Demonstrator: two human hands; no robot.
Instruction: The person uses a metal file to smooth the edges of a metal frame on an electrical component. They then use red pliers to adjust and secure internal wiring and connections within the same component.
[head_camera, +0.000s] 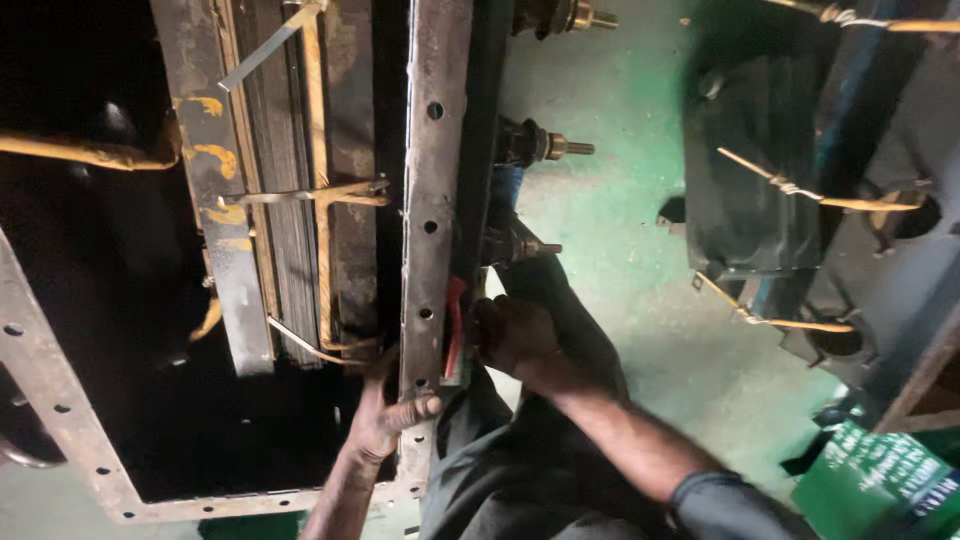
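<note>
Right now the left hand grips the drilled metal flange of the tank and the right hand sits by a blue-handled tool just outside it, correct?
Not quite. In the head view the tool by the right hand is red, not blue. The left hand does grip the drilled flange.

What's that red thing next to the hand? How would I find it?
Start at the big open metal tank with holes along its rim. Follow its long upright flange down to where the left hand clasps it. Just right of the flange, by the right hand, sits the red piece, the only bright red thing among rusty grey and black metal.
</note>
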